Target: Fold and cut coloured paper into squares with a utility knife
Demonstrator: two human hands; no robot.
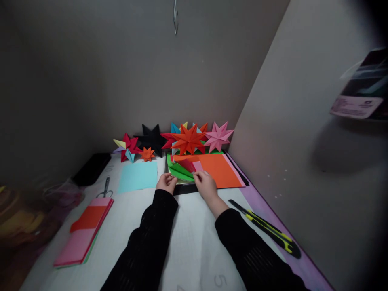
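Observation:
My right hand (206, 186) pinches the right end of a green sheet of paper (181, 171), which is lifted and bent over a stack of coloured sheets. At the stack's lower left corner, my left hand (166, 183) has its fingers closed at the near edge of the same green sheet. Red and pink paper (198, 166) shows just behind the lifted sheet. To the right, an orange sheet (221, 169) covers much of the stack. Beneath it all lies something flat and black (189, 188), its edge showing at the front.
Behind the stack stand folded paper stars: orange (189, 139), pink (218, 137), black (152, 137) and others. A light blue sheet (138, 176), scissors (105, 189) and a folded paper bundle (87, 232) lie left. A yellow-black utility knife (268, 230) lies right, near the wall.

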